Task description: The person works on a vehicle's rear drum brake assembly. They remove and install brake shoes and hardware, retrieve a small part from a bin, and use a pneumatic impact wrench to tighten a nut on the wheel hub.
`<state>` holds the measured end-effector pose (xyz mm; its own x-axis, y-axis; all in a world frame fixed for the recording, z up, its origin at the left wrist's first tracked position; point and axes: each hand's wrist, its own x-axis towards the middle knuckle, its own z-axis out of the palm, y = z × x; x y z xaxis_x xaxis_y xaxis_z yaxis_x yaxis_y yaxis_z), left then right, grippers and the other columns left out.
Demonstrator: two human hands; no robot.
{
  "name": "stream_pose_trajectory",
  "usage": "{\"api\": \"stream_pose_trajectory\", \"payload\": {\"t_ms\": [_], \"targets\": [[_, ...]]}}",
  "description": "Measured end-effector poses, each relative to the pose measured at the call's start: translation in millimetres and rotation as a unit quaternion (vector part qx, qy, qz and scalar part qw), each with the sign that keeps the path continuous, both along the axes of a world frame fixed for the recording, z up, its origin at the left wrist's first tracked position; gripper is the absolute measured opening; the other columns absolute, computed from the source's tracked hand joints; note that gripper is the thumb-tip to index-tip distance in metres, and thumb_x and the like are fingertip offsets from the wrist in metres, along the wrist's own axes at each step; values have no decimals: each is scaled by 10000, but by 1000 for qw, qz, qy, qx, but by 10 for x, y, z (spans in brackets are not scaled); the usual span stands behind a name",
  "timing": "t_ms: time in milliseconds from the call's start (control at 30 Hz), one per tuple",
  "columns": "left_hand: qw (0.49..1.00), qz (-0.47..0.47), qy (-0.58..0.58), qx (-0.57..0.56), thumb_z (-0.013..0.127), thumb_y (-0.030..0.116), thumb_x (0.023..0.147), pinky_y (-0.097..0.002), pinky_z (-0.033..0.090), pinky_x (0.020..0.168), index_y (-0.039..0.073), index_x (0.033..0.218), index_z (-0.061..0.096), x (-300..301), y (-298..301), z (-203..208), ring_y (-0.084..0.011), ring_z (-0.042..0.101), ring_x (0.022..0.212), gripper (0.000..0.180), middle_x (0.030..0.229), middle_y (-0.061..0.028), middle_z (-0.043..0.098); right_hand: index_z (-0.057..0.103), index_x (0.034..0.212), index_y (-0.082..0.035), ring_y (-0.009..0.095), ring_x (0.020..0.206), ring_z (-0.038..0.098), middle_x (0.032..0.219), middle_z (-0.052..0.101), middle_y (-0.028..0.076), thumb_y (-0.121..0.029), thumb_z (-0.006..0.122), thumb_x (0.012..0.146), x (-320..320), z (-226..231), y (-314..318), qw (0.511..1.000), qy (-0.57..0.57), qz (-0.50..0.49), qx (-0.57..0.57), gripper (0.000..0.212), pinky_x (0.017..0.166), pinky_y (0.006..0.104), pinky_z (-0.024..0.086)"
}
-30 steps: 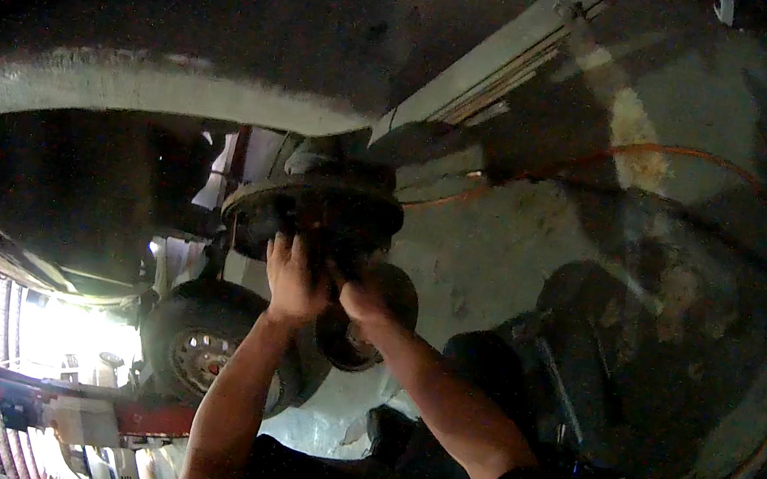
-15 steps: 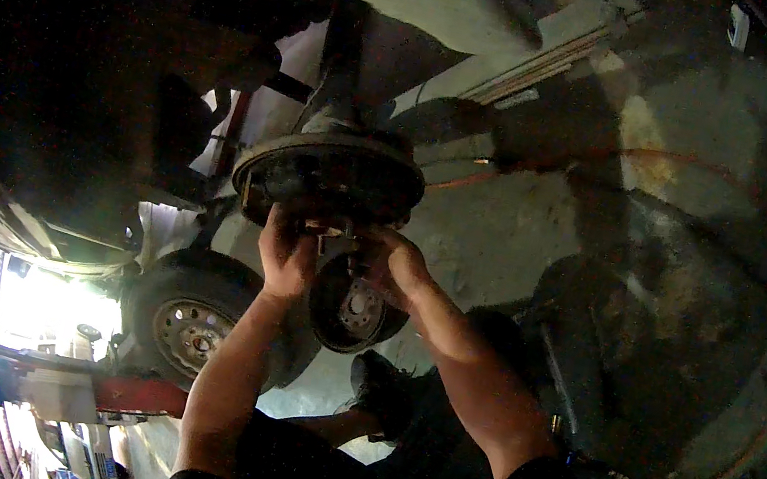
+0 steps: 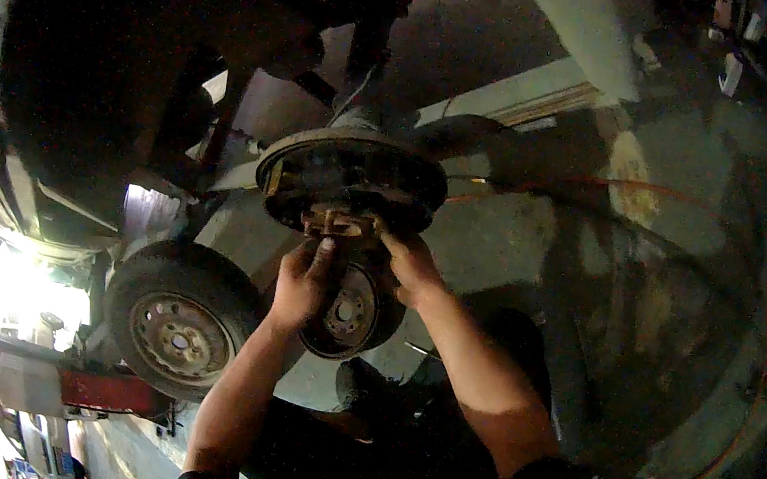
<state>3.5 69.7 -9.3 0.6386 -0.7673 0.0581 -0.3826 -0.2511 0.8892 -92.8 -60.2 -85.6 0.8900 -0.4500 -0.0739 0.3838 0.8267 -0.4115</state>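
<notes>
A round, dark brake drum assembly hangs at the axle end of a raised vehicle, its pale rim facing upward in the head view. Below it shows a rusty wheel hub with short studs. My left hand is just under the hub, its thumb raised and its fingers curled; what they hold, if anything, is hidden. At the hub's right edge, my right hand grips with thumb and fingertips, the fingers partly in shadow. Behind my hands, a brake drum with a holed centre is on the floor.
A wheel with a tyre lies to the left of my forearm. The dark vehicle body spans the upper left. An orange hose crosses the floor on the right. A red lift beam runs at the lower left.
My left hand has come down from the brake assembly, leaving the rusty hub in sight. My right hand stays at its right side. The whole view has shifted slightly.
</notes>
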Motion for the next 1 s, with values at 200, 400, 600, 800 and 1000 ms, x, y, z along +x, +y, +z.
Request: {"api": "stream_pose_trajectory", "payload": {"t_ms": [200,400,600,800,1000], "targets": [[997,-62,-35,-10,553,229,938,-296,434,660,-57,936,604,-31,-103,39,-122,503,699,291,754,-55,595,460,1294,-62,255,1105,536,1247,541,108,-327,655,869,53,-140,-10,996,62,-42,-55,537,924,415,464],[977,170,131,7,591,163,871,-298,449,651,-38,970,619,364,51,-135,-148,551,701,225,793,-66,618,575,1088,-79,146,701,540,799,553,18,-328,637,886,11,105,55,991,95,-76,-53,326,604,306,464],[978,13,181,-102,653,180,800,-328,521,750,15,1051,654,554,103,-191,-262,655,846,300,989,-103,684,556,1045,-84,164,670,520,779,549,25,-317,623,898,39,-13,40,990,107,-68,-59,284,595,328,453],[972,83,219,-7,530,302,952,-326,516,736,-59,1052,619,276,-94,157,-196,640,830,385,945,-118,668,563,1035,-82,199,636,563,754,575,36,-286,630,890,0,-103,-9,997,68,-2,40,259,603,350,487],[993,75,71,61,507,346,957,-303,460,670,-43,981,658,481,-48,-13,-149,584,725,417,827,-91,675,588,1098,-80,252,790,574,876,631,83,-290,599,884,-20,-101,-13,993,13,35,113,300,724,394,453]]}}
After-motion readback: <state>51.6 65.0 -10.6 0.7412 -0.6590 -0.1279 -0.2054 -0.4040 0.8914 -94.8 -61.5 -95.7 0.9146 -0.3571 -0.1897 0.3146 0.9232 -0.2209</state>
